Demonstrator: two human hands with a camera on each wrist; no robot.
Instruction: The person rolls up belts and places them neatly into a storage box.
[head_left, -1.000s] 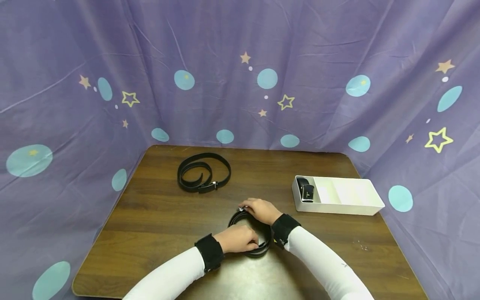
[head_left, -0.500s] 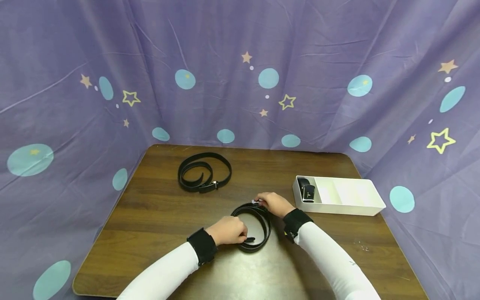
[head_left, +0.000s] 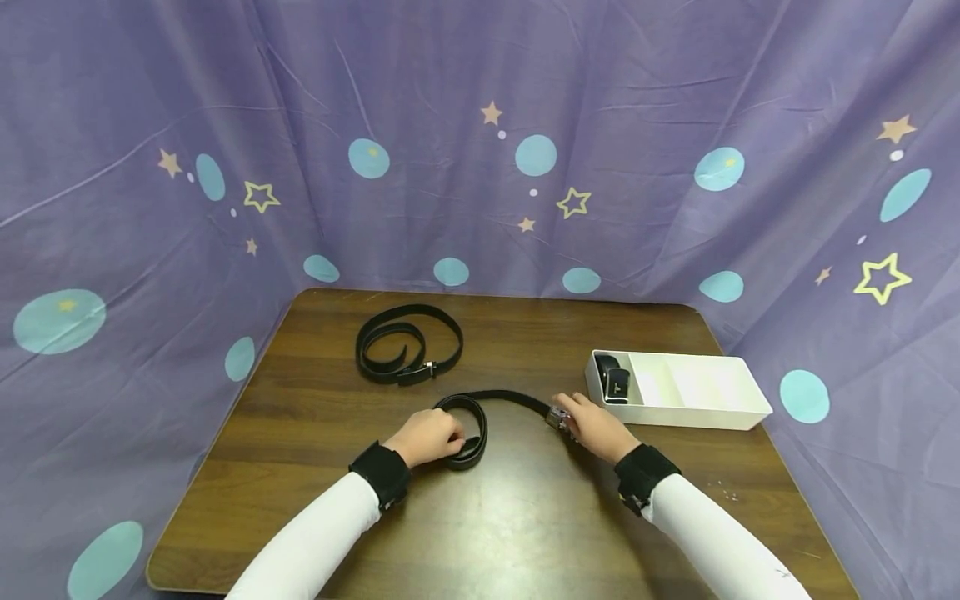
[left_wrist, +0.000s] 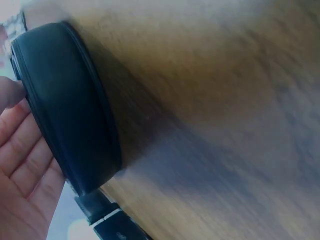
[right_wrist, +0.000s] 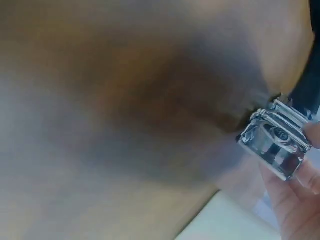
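Observation:
A black belt (head_left: 510, 395) stretches between my two hands, its left part wound into a loose coil and its right part pulled out as a strap. My left hand (head_left: 426, 436) holds the coil at its left side; in the left wrist view the coiled strap (left_wrist: 67, 107) lies against the fingers, with the thumb at its edge. My right hand (head_left: 598, 429) pinches the silver buckle (head_left: 557, 417) at the belt's other end. Close up in the right wrist view, the shiny metal buckle (right_wrist: 277, 137) sits between thumb and fingers.
Another black belt (head_left: 408, 311) lies loosely looped at the back left of the wooden table (head_left: 300, 467). To the right stands a white divided box (head_left: 690, 417), with a rolled black belt (head_left: 617, 385) in its left compartment. A purple curtain (head_left: 450, 217) hangs behind.
My hands have moved apart, the left one leftward and the right one rightward with the buckle. The belt has gone from one wide coil to a smaller coil with a drawn-out strap.

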